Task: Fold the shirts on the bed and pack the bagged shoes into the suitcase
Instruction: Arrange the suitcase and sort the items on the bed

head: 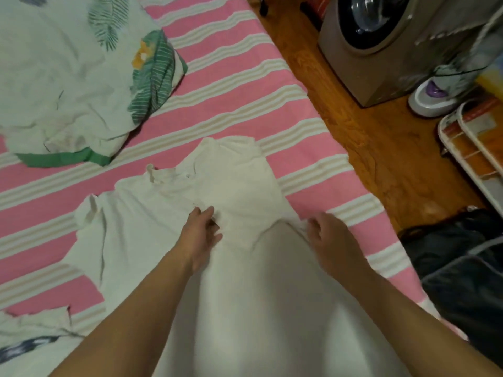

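A white shirt (163, 213) lies spread on the pink striped bed (231, 85), collar pointing away from me, its right sleeve folded in over the chest. My left hand (200, 235) rests on the middle of the shirt, its fingers curled into a fold of the cloth. At the shirt's right edge, near the bed's side, my right hand (330, 238) pinches the fabric. A dark bag (460, 262) lies on the floor to the right of the bed. No suitcase or shoes can be made out.
A leaf-print quilt (68, 77) is bunched at the bed's upper left. More printed fabric (30, 341) lies at the lower left. On the wooden floor (381, 159) to the right stand a washing machine (386, 44), a white wire rack (473, 156) and a small white-and-purple appliance (432, 96).
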`<state>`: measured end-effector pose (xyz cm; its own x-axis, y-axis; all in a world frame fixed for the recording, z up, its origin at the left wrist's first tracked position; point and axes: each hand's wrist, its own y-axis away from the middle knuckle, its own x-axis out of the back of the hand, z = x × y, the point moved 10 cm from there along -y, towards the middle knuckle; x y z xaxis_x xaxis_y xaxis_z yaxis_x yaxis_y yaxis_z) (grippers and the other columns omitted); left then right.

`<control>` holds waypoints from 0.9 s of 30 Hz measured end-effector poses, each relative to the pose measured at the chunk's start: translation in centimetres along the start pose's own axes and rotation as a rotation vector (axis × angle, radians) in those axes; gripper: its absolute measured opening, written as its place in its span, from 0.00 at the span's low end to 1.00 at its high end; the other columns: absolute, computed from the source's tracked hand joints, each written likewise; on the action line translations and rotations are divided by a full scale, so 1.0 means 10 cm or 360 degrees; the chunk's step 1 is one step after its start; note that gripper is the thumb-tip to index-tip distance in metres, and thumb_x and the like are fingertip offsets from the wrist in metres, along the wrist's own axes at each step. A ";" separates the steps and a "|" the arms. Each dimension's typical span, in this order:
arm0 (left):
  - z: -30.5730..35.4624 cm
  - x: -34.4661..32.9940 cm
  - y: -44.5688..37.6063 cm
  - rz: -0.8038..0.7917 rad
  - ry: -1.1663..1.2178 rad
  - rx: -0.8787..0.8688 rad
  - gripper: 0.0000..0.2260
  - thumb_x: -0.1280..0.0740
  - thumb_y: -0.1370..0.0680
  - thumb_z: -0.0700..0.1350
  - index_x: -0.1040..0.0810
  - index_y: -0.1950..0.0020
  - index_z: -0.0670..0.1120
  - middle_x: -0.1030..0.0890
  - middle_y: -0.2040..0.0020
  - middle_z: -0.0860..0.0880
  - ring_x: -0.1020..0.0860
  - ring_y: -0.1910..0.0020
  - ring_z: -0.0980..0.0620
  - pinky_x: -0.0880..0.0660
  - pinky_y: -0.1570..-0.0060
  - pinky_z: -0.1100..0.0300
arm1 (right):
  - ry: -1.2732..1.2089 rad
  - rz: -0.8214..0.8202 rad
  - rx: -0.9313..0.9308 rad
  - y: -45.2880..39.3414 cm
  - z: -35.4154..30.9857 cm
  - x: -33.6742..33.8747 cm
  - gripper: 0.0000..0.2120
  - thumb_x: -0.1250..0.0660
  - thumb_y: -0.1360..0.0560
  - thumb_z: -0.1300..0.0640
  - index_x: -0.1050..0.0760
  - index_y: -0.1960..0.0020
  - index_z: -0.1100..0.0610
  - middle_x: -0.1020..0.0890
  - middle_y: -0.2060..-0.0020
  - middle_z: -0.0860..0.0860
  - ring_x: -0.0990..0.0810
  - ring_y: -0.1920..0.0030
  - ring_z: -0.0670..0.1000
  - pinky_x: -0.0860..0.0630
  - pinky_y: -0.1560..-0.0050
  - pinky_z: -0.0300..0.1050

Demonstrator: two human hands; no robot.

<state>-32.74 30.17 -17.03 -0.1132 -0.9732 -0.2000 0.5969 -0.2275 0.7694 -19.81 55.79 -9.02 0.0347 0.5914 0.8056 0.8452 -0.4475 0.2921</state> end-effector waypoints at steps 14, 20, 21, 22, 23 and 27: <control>0.78 -0.33 0.29 -0.0003 -0.0993 -0.0781 0.25 0.32 0.28 0.40 0.26 0.30 0.49 0.25 0.34 0.52 0.21 0.39 0.45 0.20 0.40 0.51 | 0.0225 0.0257 -0.0590 2.55 1.14 0.08 0.05 0.29 0.22 0.53 0.23 0.50 0.53 0.24 0.67 0.46 0.26 0.66 0.48 0.31 0.67 0.46; 1.47 0.18 0.84 -0.0024 -0.1157 -0.0904 0.32 0.36 0.27 0.30 0.33 0.23 0.46 0.29 0.26 0.50 0.25 0.37 0.52 0.22 0.65 0.65 | 0.0523 -0.0083 0.0209 3.19 -0.34 -0.57 0.09 0.22 0.32 0.56 0.19 0.54 0.53 0.20 0.62 0.48 0.21 0.65 0.52 0.25 0.67 0.43; 1.40 0.29 0.83 -0.0081 -0.1116 -0.0818 0.30 0.37 0.25 0.29 0.31 0.25 0.47 0.26 0.28 0.51 0.23 0.42 0.53 0.23 0.66 0.65 | 0.0559 -0.0205 0.0199 3.21 -0.38 -0.88 0.13 0.20 0.36 0.58 0.19 0.54 0.53 0.21 0.62 0.48 0.22 0.67 0.51 0.25 0.69 0.43; 1.31 0.40 0.80 -0.0126 -0.1132 -0.0736 0.25 0.37 0.24 0.28 0.26 0.32 0.49 0.22 0.35 0.53 0.21 0.48 0.53 0.24 0.68 0.65 | 0.0586 -0.0321 0.0159 3.22 -0.38 -1.19 0.15 0.20 0.37 0.60 0.20 0.53 0.51 0.21 0.62 0.48 0.23 0.68 0.50 0.24 0.70 0.43; 1.22 0.49 0.76 -0.0152 -0.1186 -0.0671 0.22 0.37 0.24 0.27 0.24 0.40 0.52 0.20 0.43 0.56 0.22 0.54 0.52 0.25 0.70 0.65 | 0.0567 -0.0414 0.0107 3.22 -0.33 -1.48 0.16 0.23 0.35 0.61 0.22 0.52 0.50 0.22 0.60 0.47 0.23 0.67 0.50 0.23 0.68 0.43; 1.15 0.75 0.67 -0.0188 -0.1269 -0.0681 0.26 0.36 0.25 0.27 0.28 0.29 0.47 0.23 0.32 0.48 0.20 0.50 0.50 0.24 0.69 0.65 | 0.0486 -0.0544 0.0017 3.23 -0.29 -2.02 0.09 0.38 0.25 0.63 0.28 0.48 0.52 0.22 0.54 0.51 0.22 0.57 0.54 0.21 0.54 0.53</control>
<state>-38.73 20.92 -6.38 -0.6126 -0.7145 0.3380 0.7723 -0.4503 0.4481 5.25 27.45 -14.43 -0.4045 0.4783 0.7795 0.7863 -0.2533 0.5635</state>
